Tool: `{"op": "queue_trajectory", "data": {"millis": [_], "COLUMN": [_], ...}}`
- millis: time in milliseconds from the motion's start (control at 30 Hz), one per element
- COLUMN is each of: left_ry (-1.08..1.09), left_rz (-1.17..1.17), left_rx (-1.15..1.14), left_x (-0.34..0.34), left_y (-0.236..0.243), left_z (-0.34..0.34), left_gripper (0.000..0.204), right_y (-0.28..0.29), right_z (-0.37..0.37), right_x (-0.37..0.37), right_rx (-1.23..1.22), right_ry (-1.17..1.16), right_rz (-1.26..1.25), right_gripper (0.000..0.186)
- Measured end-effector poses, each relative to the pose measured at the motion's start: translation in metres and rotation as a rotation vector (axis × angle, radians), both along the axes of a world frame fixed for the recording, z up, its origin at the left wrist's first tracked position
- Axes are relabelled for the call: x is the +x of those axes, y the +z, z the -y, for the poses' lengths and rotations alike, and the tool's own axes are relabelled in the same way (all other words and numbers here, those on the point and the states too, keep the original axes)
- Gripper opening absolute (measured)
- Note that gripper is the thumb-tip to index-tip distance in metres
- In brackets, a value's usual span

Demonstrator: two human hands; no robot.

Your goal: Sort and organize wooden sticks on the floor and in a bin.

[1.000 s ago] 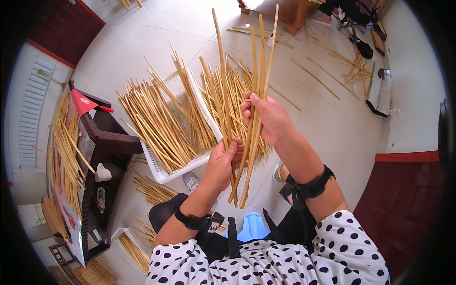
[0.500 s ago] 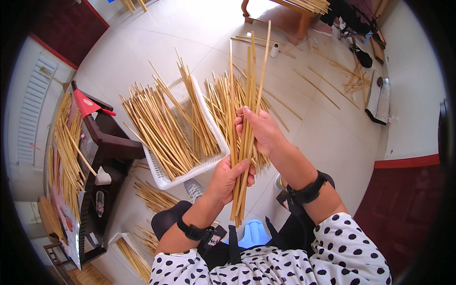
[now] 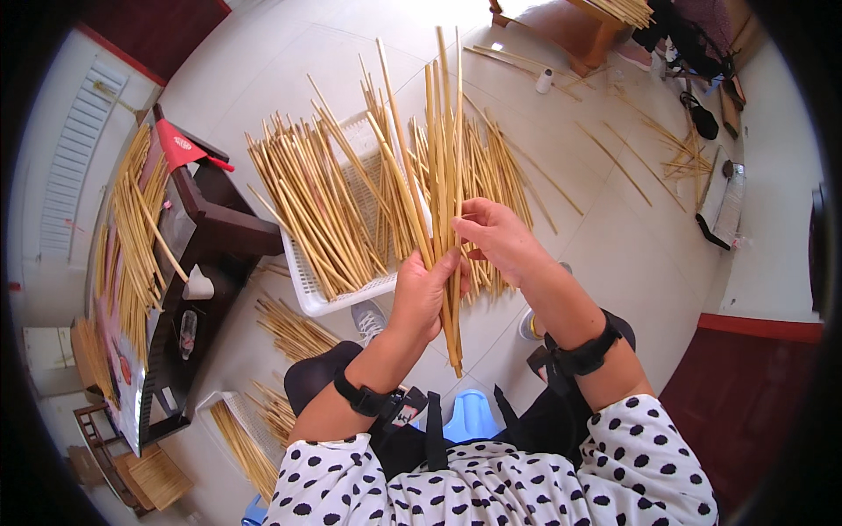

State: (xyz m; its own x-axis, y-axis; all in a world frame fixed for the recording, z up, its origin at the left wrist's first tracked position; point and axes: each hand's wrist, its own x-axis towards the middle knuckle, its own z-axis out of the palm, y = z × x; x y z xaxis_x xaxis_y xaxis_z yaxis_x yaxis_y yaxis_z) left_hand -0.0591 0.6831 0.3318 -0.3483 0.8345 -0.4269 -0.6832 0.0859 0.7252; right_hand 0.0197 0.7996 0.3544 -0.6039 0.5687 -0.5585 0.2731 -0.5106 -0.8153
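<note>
Sticks [image 3: 450, 175] sit bunched in left hand [image 3: 425, 287]; right hand [image 3: 498, 235] touches them, grip unclear. Looks partway: white basket [image 3: 351, 299] part-filled, loose sticks [image 3: 615, 165] ungathered on floor [image 3: 623, 254].

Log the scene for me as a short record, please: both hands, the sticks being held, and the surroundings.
left hand: closed around the lower part of the held sticks
right hand: at their right edge, fingers partly curled; grip unclear
held sticks: roughly upright in the picture, tops fanned apart
white basket: beyond the left hand, holding many sticks
dark table: at left, sticks and a red pennant on top
floor at right: scattered sticks
</note>
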Motion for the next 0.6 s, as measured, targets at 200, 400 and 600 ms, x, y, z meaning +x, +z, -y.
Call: {"op": "queue_trajectory", "data": {"millis": [200,400,600], "left_ry": [0.053,0.227,0.267], "left_rz": [-0.076,-0.122,-0.139], "left_rx": [-0.068,-0.119,-0.119], "left_x": [0.001,-0.018,-0.027], "left_y": [0.001,-0.010,-0.001], "left_z": [-0.002,0.001,0.000], "left_gripper": [0.012,0.013,0.014], "right_y": [-0.013,-0.006,-0.017], "right_z": [0.000,-0.005,-0.004], "right_x": [0.000,0.001,0.003], "right_rx": [0.008,0.018,-0.344], "right_ry": [0.153,0.003,-0.097], "right_rz": [-0.027,0.120,0.037], "right_gripper": [0.018,0.015,0.007]}}
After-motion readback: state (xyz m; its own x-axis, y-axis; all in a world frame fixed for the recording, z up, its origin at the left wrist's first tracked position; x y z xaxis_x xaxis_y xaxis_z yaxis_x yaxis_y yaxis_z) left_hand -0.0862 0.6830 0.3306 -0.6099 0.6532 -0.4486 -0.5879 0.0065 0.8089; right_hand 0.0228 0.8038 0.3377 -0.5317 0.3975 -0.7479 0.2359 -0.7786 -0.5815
